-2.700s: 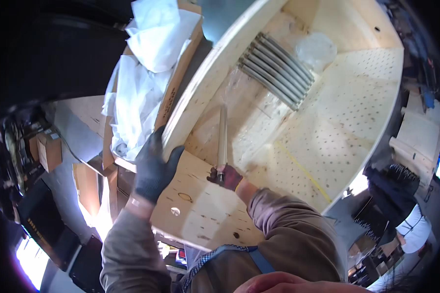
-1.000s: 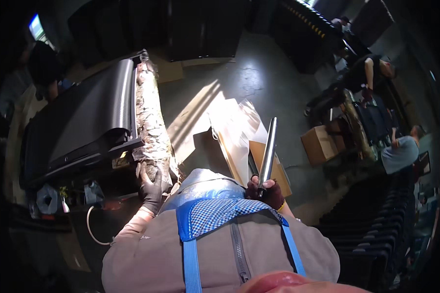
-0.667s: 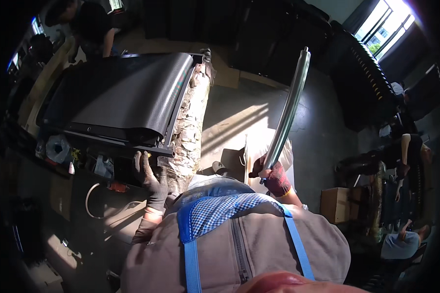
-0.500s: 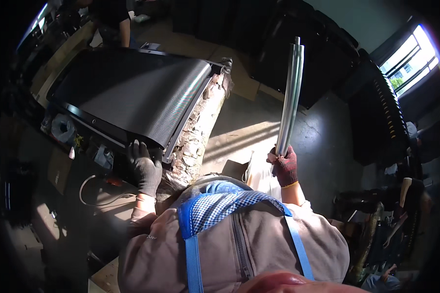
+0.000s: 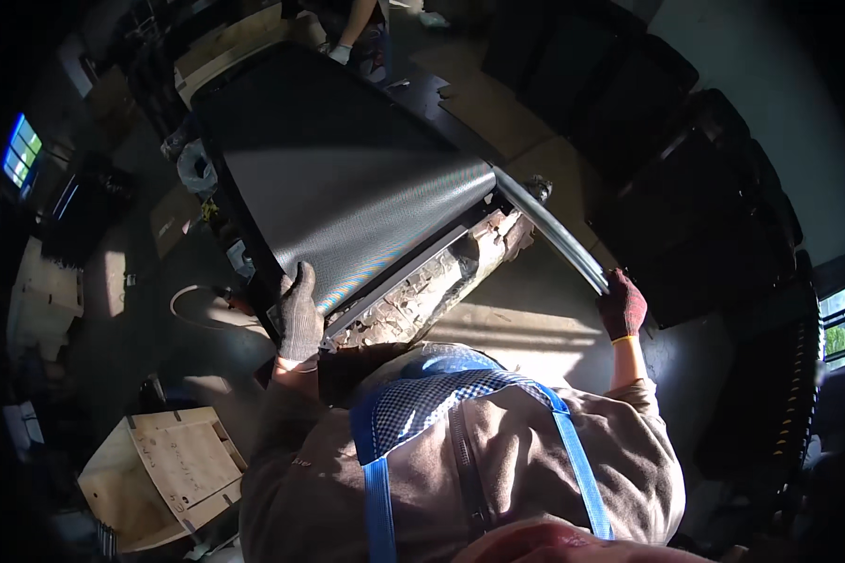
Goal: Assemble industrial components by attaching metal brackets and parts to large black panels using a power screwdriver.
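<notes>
A wide black belt loops over a long dark frame, its curved near end facing me. My right hand, in a dark red glove, is closed round one end of a shiny metal roller. The roller slants away to the left, its far end at the belt's far right corner. Whether its tip is inside the loop I cannot tell. My left hand, in a grey glove, grips the belt's near left corner, thumb on top and the other fingers partly hidden.
Under the frame's near end lies a padded support in torn, crinkled wrapping. A wooden box stands at lower left. Another person's gloved hand is beyond the frame. Large dark panels stand along the right.
The roller has swung from upright at my right to slanting left, its far end now at the belt. My left hand has shifted up onto the belt's corner. The view has turned.
</notes>
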The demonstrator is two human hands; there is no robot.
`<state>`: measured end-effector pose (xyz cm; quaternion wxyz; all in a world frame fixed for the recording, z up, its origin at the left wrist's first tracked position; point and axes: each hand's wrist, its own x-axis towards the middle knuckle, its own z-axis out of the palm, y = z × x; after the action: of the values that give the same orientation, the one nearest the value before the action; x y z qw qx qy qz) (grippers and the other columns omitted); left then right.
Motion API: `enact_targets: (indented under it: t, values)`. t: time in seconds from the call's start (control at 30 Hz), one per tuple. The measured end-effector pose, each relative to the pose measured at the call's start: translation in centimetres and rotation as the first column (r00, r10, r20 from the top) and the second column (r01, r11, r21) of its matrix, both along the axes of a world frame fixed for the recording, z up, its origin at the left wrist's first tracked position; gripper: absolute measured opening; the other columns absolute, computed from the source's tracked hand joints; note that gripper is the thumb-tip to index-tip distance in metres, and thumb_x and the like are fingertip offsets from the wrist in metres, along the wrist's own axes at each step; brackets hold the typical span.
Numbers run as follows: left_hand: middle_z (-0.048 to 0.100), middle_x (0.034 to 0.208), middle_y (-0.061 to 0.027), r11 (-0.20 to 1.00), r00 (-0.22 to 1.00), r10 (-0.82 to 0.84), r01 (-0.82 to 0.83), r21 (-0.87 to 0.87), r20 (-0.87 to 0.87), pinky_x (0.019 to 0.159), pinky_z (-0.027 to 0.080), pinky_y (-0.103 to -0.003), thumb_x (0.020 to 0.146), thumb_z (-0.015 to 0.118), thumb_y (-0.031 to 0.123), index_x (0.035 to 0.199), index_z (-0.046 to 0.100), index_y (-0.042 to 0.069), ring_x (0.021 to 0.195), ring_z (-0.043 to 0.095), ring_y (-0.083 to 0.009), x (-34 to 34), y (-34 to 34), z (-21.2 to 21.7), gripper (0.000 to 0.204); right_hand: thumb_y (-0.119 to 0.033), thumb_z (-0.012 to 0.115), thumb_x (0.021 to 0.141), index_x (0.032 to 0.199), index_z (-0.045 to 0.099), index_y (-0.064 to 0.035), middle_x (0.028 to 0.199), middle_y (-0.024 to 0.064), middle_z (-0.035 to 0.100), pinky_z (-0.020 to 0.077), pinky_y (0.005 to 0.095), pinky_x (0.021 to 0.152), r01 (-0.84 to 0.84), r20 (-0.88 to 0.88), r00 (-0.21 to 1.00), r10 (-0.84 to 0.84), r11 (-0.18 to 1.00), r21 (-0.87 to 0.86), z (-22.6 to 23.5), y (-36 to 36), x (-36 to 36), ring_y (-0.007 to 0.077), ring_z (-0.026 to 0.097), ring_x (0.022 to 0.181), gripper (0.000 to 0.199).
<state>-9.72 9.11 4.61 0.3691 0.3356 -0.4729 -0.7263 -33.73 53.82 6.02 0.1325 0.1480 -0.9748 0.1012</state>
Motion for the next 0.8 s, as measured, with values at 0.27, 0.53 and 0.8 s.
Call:
enact_targets:
  t: [0.27, 0.53, 0.8]
  values:
    - [0.054, 0.122, -0.0109, 0.408, 0.878, 0.314, 0.218, -0.887, 0.361, 0.103, 0.034, -0.034, 0.090, 0.065, 0.018, 0.133, 0.046, 0.003, 0.115, 0.049, -0.0187, 2.5, -2.6, -6.7, 0.050, -0.012, 0.065, 0.064, 0.089, 0.063, -0.0128, 0.086, 0.0093, 0.065, 0.0505, 0.0428, 0.070, -0.363, -0.076, 0.918, 0.389, 0.902, 0.231, 2.8, -8.6, -13.0, 0.0317, 0.063, 0.084, 0.025]
    - [0.057, 0.114, -0.0196, 0.799, 0.969, 0.112, 0.044, -0.600, 0.221, 0.091, 0.045, -0.040, 0.086, 0.064, 0.013, 0.123, 0.050, -0.002, 0.105, 0.057, -0.0303, 1.0, 0.7, 1.2, 0.042, -0.013, 0.066, 0.064, 0.087, 0.062, -0.0097, 0.085, 0.0117, 0.064, 0.0491, 0.0437, 0.074, -0.818, -0.036, 0.548, 0.836, 0.544, 0.188, 4.7, -22.5, -15.3, 0.0336, 0.062, 0.086, 0.024]
    - [0.059, 0.108, -0.0222, 0.515, 0.800, 0.374, 0.243, -0.822, 0.470, 0.087, 0.047, -0.042, 0.088, 0.061, 0.028, 0.119, 0.053, -0.002, 0.100, 0.058, -0.0359, 3.3, -0.3, -0.9, 0.043, -0.009, 0.066, 0.072, 0.107, 0.065, -0.0049, 0.101, 0.0123, 0.068, 0.0495, 0.0360, 0.082, -0.735, 0.313, 0.305, 0.899, 0.432, -0.524, 0.2, -25.6, -20.2, 0.0283, 0.064, 0.095, 0.035]
